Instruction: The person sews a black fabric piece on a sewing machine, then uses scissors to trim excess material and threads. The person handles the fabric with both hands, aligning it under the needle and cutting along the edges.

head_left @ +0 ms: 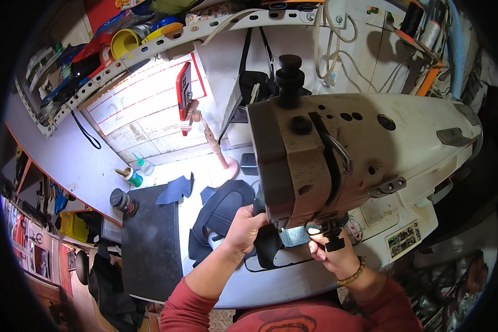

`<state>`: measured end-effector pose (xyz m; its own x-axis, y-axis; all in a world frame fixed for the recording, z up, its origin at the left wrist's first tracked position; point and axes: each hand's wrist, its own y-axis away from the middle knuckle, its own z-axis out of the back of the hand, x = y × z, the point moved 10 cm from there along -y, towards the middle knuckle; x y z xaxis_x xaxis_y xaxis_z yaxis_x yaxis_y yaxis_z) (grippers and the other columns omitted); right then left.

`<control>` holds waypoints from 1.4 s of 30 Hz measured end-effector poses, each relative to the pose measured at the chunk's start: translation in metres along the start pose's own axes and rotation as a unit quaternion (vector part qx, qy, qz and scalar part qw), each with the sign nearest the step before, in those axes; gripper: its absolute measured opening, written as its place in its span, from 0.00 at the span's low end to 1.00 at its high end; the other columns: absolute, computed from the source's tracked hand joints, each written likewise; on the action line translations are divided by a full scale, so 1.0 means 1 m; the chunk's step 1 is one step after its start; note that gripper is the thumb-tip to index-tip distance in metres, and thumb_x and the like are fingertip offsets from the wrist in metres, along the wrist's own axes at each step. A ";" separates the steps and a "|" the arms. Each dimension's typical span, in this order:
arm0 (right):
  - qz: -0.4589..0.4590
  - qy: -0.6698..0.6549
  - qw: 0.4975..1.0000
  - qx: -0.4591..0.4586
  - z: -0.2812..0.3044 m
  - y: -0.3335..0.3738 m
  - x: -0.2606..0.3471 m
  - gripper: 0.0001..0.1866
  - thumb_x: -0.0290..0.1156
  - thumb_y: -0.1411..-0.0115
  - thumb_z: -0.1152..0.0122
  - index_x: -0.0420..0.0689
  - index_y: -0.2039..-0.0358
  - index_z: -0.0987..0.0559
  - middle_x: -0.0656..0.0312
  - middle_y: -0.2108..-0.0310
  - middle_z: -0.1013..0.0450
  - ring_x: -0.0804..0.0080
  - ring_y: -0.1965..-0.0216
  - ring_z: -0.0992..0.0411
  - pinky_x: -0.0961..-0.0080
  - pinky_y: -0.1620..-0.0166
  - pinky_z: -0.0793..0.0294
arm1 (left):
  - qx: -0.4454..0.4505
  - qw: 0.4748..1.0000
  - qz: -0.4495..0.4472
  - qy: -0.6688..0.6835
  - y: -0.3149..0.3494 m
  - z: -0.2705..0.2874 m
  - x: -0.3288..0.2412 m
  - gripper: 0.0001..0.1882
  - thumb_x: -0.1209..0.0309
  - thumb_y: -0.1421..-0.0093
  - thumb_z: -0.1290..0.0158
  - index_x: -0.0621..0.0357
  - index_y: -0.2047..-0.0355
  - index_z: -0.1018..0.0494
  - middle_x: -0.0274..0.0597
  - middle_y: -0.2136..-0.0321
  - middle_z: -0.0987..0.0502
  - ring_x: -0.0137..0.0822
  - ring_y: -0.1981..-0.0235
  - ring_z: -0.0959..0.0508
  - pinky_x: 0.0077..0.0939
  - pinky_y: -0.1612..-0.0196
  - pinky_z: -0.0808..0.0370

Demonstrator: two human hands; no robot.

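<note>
A large beige and brown sewing machine (315, 149) stands before me, its head covering much of the work under it. My left hand (242, 231) is at the left side of the head, closed on a dark piece of material (259, 200); some of its fingertips are hidden. Under the head, a lit bluish patch (293, 237) shows between my hands. My right hand (335, 257) is on the right of the needle area, fingers curled together close beside the metal parts. What they pinch cannot be made out. Dark blue cut pieces (227, 202) lie beyond my left hand.
A black mat (149, 243) covers the table's left, with a dark jar (123, 202) at its corner. Behind stand a pink phone stand (224, 166) holding a red-cased phone (183, 97), and a green-capped bottle (144, 164). A perforated metal shelf rail (166, 40) crosses above.
</note>
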<state>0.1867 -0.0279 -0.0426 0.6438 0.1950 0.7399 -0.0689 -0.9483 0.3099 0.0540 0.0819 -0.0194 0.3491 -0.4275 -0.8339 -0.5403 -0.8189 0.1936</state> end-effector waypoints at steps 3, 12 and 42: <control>0.005 0.005 1.000 0.000 0.000 0.002 -0.002 0.06 0.22 0.40 0.47 0.46 0.62 0.30 0.66 0.75 0.31 0.83 0.86 0.40 0.86 0.84 0.39 | -0.007 1.000 0.002 -0.015 0.002 0.002 0.002 0.09 0.80 0.43 0.49 0.67 0.63 0.23 0.37 0.69 0.20 0.26 0.70 0.22 0.19 0.64 0.26; 0.012 0.020 0.999 -0.037 0.000 0.001 -0.001 0.07 0.22 0.38 0.50 0.48 0.61 0.29 0.69 0.74 0.32 0.85 0.83 0.38 0.86 0.84 0.39 | 0.013 0.999 0.012 -0.038 -0.010 0.003 0.001 0.09 0.80 0.43 0.46 0.67 0.62 0.22 0.35 0.70 0.20 0.23 0.72 0.23 0.17 0.66 0.26; 0.091 0.096 0.991 -0.033 -0.006 -0.011 0.020 0.07 0.26 0.40 0.44 0.40 0.75 0.26 0.61 0.84 0.30 0.79 0.89 0.39 0.85 0.85 0.43 | 0.051 0.999 -0.015 -0.011 -0.023 -0.008 -0.021 0.10 0.75 0.42 0.44 0.68 0.60 0.23 0.36 0.67 0.21 0.24 0.69 0.22 0.18 0.65 0.25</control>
<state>0.1956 -0.0119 -0.0271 0.4593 0.0722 0.8854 -0.2241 -0.9550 0.1941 0.0656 0.1066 -0.0018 0.3505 -0.3946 -0.8494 -0.6056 -0.7873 0.1158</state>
